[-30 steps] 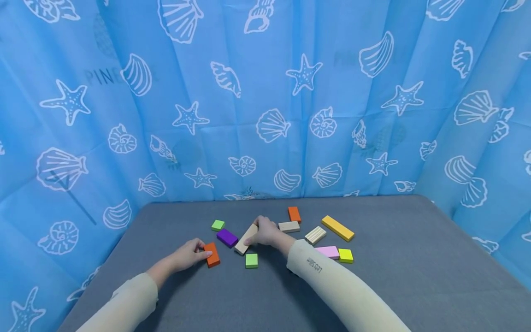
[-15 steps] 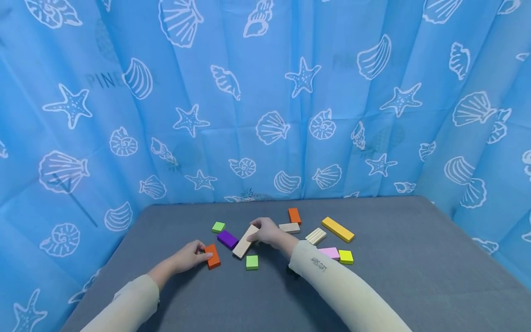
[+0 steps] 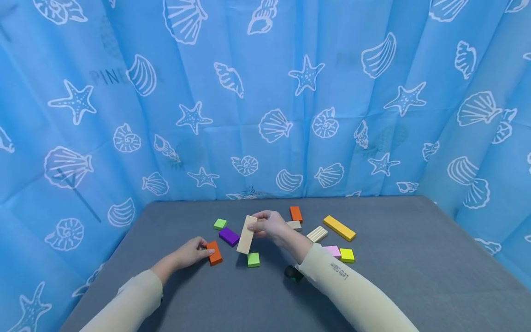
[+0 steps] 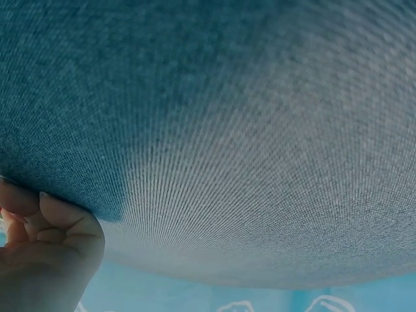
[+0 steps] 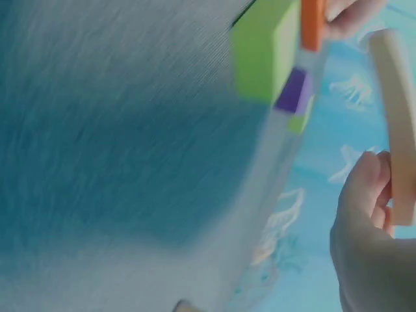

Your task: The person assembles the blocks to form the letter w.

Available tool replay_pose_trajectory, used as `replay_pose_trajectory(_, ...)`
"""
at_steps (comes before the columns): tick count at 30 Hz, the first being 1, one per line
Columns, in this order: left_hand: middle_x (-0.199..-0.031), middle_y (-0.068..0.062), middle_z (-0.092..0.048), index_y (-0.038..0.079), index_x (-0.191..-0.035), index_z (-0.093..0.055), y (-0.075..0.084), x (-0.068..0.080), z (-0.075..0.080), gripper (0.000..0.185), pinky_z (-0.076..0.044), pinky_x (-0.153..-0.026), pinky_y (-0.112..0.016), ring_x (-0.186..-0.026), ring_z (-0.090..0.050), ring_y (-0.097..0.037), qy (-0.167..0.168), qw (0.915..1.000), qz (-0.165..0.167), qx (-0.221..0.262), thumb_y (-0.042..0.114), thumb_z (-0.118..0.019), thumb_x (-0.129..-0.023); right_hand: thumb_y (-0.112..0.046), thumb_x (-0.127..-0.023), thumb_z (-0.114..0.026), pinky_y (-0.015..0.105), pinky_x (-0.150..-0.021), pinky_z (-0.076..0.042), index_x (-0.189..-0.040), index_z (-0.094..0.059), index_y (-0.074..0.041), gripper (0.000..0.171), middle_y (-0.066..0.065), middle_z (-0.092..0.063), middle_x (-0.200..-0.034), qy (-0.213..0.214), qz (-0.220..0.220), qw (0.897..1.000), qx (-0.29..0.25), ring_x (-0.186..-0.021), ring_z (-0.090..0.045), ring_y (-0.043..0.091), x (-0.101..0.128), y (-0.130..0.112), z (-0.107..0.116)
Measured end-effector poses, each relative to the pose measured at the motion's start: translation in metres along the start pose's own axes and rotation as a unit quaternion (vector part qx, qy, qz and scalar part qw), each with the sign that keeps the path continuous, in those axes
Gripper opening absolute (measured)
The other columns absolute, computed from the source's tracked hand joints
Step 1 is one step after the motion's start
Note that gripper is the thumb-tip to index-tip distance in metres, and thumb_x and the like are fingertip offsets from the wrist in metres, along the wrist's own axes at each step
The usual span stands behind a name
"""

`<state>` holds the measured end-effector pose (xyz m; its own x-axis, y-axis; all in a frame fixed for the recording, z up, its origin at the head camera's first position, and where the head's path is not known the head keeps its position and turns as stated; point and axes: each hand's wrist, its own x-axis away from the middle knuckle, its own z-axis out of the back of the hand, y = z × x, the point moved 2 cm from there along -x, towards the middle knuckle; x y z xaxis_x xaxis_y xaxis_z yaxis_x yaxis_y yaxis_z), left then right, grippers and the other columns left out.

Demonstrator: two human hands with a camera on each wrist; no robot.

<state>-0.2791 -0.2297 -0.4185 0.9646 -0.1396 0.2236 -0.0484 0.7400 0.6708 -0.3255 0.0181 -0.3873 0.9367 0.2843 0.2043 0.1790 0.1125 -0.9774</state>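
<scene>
My right hand [image 3: 271, 227] pinches a plain wooden block [image 3: 247, 234] near its far end and holds it tilted above the table. In the right wrist view, the same wooden block [image 5: 398, 117] stands off the cloth, gripped by thumb and fingers. To the left, my left hand [image 3: 188, 252] has its thumb on an orange block [image 3: 214, 254], fingers curled at the far side; the block lies on the table. Close under the raised block is a green square block [image 3: 253, 260]. A purple block [image 3: 229, 237] lies between and behind the hands. The left wrist view shows curled fingers [image 4: 62, 221], without the block.
Another green block [image 3: 220, 224] lies behind the purple one. Right of my right hand are a second orange block [image 3: 296, 213], a ridged wooden block [image 3: 317, 234], a long yellow-orange block [image 3: 339, 228], a pink block [image 3: 332, 251] and a yellow square [image 3: 347, 255]. A shell-print curtain [image 3: 232, 110] hangs behind.
My right hand has lifted the wooden block off the table and tilted it more upright. My left hand stays at the orange block.
</scene>
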Motion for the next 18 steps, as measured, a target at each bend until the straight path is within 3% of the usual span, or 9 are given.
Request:
replay_pose_trajectory(7, -0.082, -0.007, -0.046, -0.001, -0.104, -0.052, -0.001, -0.002, -0.001, 0.028, -0.034, -0.065, -0.031, -0.074, -0.045, -0.02, 0.009, 0.9999, 0.004, -0.014, 0.025, -0.062, -0.097, -0.002, -0.088, -0.07, 0.038, -0.081, -0.055, -0.122, -0.062, 0.003, 0.035, 0.013, -0.063, -0.102, -0.057, -0.022, 0.998, 0.024, -0.085, -0.065, 0.019, 0.021, 0.009, -0.023)
replay_pose_trajectory(18, -0.084, -0.007, -0.046, -0.002, -0.104, -0.053, 0.001, 0.0, 0.0, 0.027, -0.034, -0.066, -0.031, -0.076, -0.045, -0.02, 0.013, 0.9998, -0.004, -0.016, 0.023, -0.06, -0.098, 0.001, -0.082, -0.076, 0.035, -0.068, -0.056, -0.098, -0.064, -0.003, 0.02, 0.007, -0.065, -0.082, -0.074, -0.03, 0.99, 0.117, -0.069, -0.061, 0.016, 0.042, 0.027, -0.058)
